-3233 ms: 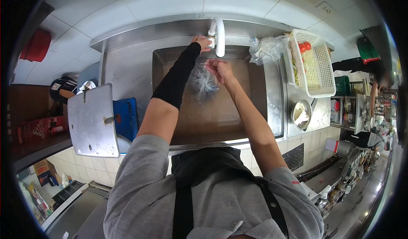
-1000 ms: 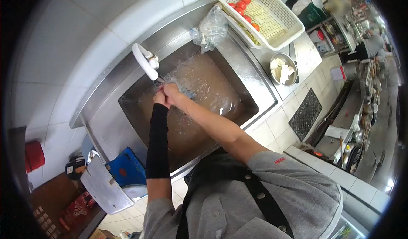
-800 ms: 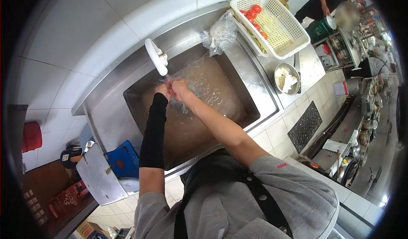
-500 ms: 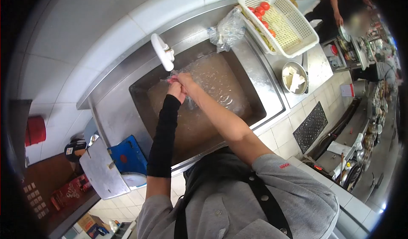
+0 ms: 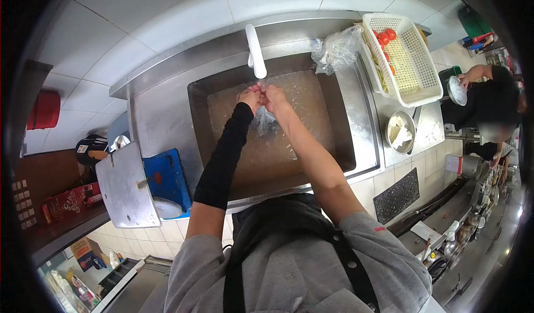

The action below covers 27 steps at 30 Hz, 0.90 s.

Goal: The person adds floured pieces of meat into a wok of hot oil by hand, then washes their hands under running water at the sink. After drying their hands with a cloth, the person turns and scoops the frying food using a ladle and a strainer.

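Meeting just below the mouth of the smooth white curved tap point(image 5: 255, 51), the left hand point(image 5: 251, 98) and right hand point(image 5: 273, 97) press together with bent, wet fingers. Whether they grip anything between them cannot be told, since the fingers hide it. A flimsy, see-through plastic bag point(image 5: 264, 125), bunched and bluish, sits in the water directly under them, near the middle of the sink's far edge; whether its upper end runs up into the fingers is unclear.

The sink point(image 5: 340, 113) is a deep rectangular metal basin with dull, dark walls, holding cloudy brownish water rippled and flecked with bubbles. It is set into a brushed steel tabletop point(image 5: 161, 113). A knitted-looking black sleeve point(image 5: 225, 157) covers the left forearm; the right forearm is bare.

At the sink's far right corner lies a crumpled, glossy clear sack point(image 5: 335, 49). Beside it, towards the tabletop's right end, stands a white perforated plastic basket point(image 5: 424, 95) with round, shiny red tomatoes point(image 5: 391, 34) along its left side. Nearer the front edge, a round metal pot point(image 5: 412, 127) holds pale, flat-sided chunks point(image 5: 400, 133). Past the tabletop's left edge, a scuffed grey metal panel point(image 5: 125, 185) leans beside a blue board point(image 5: 167, 174).
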Motion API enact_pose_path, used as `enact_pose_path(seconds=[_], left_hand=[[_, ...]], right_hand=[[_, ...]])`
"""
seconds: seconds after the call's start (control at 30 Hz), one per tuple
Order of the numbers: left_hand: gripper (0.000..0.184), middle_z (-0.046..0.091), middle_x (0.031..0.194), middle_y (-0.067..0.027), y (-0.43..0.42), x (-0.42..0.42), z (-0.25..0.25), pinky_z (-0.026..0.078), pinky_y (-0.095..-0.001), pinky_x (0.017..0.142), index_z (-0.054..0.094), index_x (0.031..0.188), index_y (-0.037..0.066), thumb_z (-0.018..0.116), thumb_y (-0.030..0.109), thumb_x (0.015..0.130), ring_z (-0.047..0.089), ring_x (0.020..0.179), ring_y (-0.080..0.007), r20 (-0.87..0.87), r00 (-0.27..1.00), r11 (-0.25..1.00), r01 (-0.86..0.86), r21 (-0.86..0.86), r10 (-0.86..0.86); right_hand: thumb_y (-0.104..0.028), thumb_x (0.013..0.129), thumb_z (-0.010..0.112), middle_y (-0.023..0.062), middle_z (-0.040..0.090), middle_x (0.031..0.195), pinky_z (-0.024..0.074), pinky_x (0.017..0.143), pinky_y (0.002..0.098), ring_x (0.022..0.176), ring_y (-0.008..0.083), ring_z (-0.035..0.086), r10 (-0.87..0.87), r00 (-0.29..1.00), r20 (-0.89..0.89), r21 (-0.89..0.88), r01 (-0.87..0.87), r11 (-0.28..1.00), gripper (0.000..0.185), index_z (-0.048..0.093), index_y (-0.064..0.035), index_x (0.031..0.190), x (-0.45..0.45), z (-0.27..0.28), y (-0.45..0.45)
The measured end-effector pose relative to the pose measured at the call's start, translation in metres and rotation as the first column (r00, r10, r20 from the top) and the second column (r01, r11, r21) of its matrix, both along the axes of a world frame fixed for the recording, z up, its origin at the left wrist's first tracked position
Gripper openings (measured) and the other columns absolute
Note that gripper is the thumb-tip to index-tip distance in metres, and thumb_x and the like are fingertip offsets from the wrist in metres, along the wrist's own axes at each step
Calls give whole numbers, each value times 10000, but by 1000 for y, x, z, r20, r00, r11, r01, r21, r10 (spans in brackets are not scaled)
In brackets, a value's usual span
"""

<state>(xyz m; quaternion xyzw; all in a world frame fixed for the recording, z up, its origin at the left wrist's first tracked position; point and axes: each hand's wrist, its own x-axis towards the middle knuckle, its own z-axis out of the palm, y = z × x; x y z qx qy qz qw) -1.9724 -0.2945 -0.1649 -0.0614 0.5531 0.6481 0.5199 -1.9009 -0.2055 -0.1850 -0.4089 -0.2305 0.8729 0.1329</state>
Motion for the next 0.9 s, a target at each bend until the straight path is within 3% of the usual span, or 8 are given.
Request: enact_pose_path(seconds=[0.17,0.27,0.43,0.47,0.57,0.67,0.8,0.9], left_hand=[[135,656,1069,-61,9,24,-14,593,-345,738,585,1126,82,522,41,1014,685,872,-185,51,995,994,-93,63,90],[153,663,1051,-52,11,25,-17,590,-326,719,590,1135,100,498,52,1022,683,867,-161,71,997,999,-35,29,32],[145,670,1037,-58,17,25,-11,584,-320,671,595,1154,102,524,113,1027,683,858,-159,61,988,989,-139,-58,143],[174,672,1031,-69,13,23,-7,584,-344,697,601,1178,94,536,148,1026,684,857,-175,83,994,997,-74,-7,74],[193,680,1056,-87,4,21,3,586,-374,711,602,1198,77,547,149,1028,687,867,-193,-71,996,997,46,-68,-51],[242,705,1089,-135,-3,12,-2,611,-376,781,616,1225,-8,609,118,1018,706,939,-241,-80,997,994,-14,-110,5],[261,726,1039,-156,-5,6,-20,626,-353,804,644,1203,-74,635,106,1014,726,902,-278,-223,968,983,78,-169,-115],[263,735,1029,-163,4,4,-24,628,-330,776,665,1163,-86,652,128,1011,739,872,-257,-298,944,977,85,-197,-143]], right_hand=[[-145,1051,526,236,729,939,617,756,461,817,335,733,-226,973,40,31,225,974,240,632,69,1022,-23,-13,-12],[-89,1030,526,254,724,923,618,725,460,768,351,728,-113,994,9,-63,113,992,198,621,81,994,-19,-27,-7],[-4,964,544,230,718,858,574,615,430,699,310,708,-172,981,88,78,165,983,164,661,100,915,-22,-26,-4],[14,951,547,225,716,845,565,593,424,686,302,704,-198,975,102,93,189,978,160,669,104,899,-20,-26,-9],[17,910,609,207,723,838,551,564,402,669,278,698,-8,982,188,209,-33,977,121,669,121,893,-6,-1,-8],[71,864,688,211,719,826,596,575,386,697,281,722,-115,971,211,389,25,921,35,664,94,854,6,-6,-8],[82,834,727,176,693,775,579,533,379,630,260,698,-252,943,217,363,162,917,92,638,72,815,11,-10,-10],[75,837,725,182,677,757,580,541,383,648,273,697,-291,901,321,448,127,885,110,622,56,803,5,-23,-3]])
